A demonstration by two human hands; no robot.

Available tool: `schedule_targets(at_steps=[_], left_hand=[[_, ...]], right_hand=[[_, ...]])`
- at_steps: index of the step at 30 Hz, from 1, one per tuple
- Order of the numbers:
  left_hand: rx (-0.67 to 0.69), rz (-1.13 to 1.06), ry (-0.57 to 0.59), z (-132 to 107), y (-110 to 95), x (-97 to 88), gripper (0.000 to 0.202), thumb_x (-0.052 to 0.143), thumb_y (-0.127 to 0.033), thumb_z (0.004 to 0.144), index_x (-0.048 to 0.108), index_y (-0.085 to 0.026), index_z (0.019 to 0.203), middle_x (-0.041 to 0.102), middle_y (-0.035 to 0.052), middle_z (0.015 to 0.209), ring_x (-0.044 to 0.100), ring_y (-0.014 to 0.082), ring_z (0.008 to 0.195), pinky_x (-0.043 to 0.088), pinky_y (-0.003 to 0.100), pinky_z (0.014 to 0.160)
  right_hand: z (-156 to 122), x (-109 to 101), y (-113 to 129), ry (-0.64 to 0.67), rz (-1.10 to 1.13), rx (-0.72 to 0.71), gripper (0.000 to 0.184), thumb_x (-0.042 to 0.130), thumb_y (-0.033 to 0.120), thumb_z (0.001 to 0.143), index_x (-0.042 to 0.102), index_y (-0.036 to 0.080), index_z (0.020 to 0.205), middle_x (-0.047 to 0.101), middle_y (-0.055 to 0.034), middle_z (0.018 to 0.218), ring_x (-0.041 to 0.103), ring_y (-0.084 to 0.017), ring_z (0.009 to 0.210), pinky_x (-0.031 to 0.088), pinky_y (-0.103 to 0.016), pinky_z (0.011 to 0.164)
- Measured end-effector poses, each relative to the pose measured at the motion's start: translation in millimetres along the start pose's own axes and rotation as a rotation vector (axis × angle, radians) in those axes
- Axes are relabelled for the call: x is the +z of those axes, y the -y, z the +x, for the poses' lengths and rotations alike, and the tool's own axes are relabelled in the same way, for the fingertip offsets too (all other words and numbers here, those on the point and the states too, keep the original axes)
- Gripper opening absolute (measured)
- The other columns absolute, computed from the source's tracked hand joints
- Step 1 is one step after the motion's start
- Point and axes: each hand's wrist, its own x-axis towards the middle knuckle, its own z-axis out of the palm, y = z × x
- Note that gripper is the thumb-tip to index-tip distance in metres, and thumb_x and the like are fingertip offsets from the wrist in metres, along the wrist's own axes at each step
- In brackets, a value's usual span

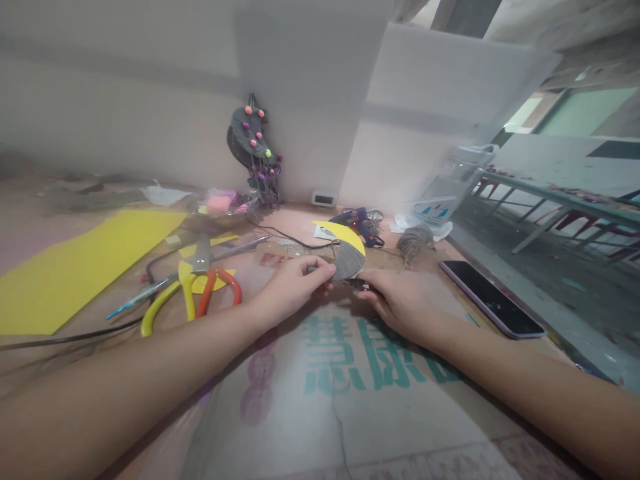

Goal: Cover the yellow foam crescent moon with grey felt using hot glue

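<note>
On the printed cardboard (350, 373), the left hand (295, 285) pinches its fingers closed on the lower edge of a crescent (349, 257), yellow above and grey below. The right hand (397, 299) curls just beside its tip; whether it grips anything I cannot tell. Scissors (213, 283) lie left, a phone (493, 298) right, and a glue gun (361, 223) beyond.

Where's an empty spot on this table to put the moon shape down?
The biggest bare patch is the printed sheet at the near edge, below the left hand and right hand. The yellow sheet far left is bare too. Crowded: around the scissors, and behind the moon shape by the glue gun and twine ball.
</note>
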Motion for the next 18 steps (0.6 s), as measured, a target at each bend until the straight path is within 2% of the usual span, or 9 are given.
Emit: schedule_targets(at_steps=[3,6,8,10,11,13,15,18], left_hand=[[0.021,0.002,0.003,1,3,-0.6,0.028,0.06,-0.043,0.082,0.059,-0.017,0.072,0.06,-0.0026,0.066,0.053,0.0113,0.06,0.04,0.023,0.06],[0.039,-0.011,0.007,3,5,-0.3,0.029,0.059,-0.045,0.082,0.059,-0.017,0.074,0.059,-0.0024,0.067,0.053,0.0114,0.06,0.041,0.023,0.059],[0.04,-0.016,0.002,3,3,0.4,0.027,0.061,-0.043,0.081,0.059,-0.017,0.075,0.059,-0.0025,0.066,0.053,0.011,0.059,0.041,0.023,0.059],[0.023,-0.012,-0.005,2,-1,1.2,0.026,0.062,-0.042,0.079,0.059,-0.016,0.076,0.058,-0.0026,0.064,0.053,0.0105,0.057,0.041,0.022,0.058],[0.005,0.013,-0.024,1,-4,1.4,0.025,0.063,-0.04,0.079,0.06,-0.015,0.076,0.058,-0.0028,0.062,0.052,0.01,0.056,0.04,0.021,0.055],[-0.056,0.086,-0.06,-1,-9,1.4,0.024,0.064,-0.039,0.077,0.062,-0.015,0.083,0.057,-0.0038,0.061,0.047,0.0089,0.05,0.034,0.02,0.047],[-0.076,0.138,-0.069,-3,-10,1.0,0.025,0.063,-0.037,0.077,0.064,-0.016,0.09,0.058,-0.0039,0.062,0.045,0.0087,0.048,0.032,0.02,0.044],[-0.033,0.169,-0.056,-3,-8,1.0,0.022,0.063,-0.032,0.077,0.067,-0.016,0.091,0.063,-0.0015,0.07,0.05,0.0098,0.052,0.037,0.021,0.048]], right_hand=[[-1,9,-5,-0.009,0.099,-0.081,0.028,0.047,0.027,0.095,0.06,0.02,0.118,0.072,-0.0063,0.096,0.066,-0.017,0.082,0.045,-0.026,0.069],[-4,17,-10,-0.011,0.179,-0.245,0.03,0.046,0.034,0.096,0.059,0.017,0.117,0.07,-0.0073,0.092,0.062,-0.018,0.081,0.044,-0.028,0.071],[-6,19,-13,-0.028,0.2,-0.338,0.034,0.048,0.042,0.095,0.061,0.016,0.112,0.067,-0.0077,0.089,0.059,-0.019,0.08,0.043,-0.03,0.073],[-8,19,-17,-0.085,0.245,-0.364,0.033,0.047,0.046,0.094,0.063,0.018,0.1,0.065,-0.0071,0.085,0.057,-0.019,0.079,0.041,-0.032,0.072],[-8,19,-19,-0.142,0.282,-0.328,0.032,0.046,0.046,0.094,0.062,0.018,0.093,0.063,-0.0063,0.082,0.056,-0.019,0.077,0.041,-0.031,0.071],[-7,19,-23,-0.294,0.377,-0.155,0.027,0.046,0.042,0.094,0.057,0.019,0.086,0.06,-0.0042,0.076,0.056,-0.017,0.071,0.042,-0.03,0.067],[-5,22,-26,-0.408,0.506,0.052,0.022,0.05,0.041,0.092,0.054,0.02,0.093,0.059,-0.0028,0.077,0.057,-0.017,0.07,0.045,-0.028,0.065],[-1,28,-27,-0.416,0.759,0.211,0.035,0.053,0.044,0.089,0.049,0.02,0.114,0.061,-0.0043,0.086,0.061,-0.019,0.079,0.05,-0.03,0.069]])
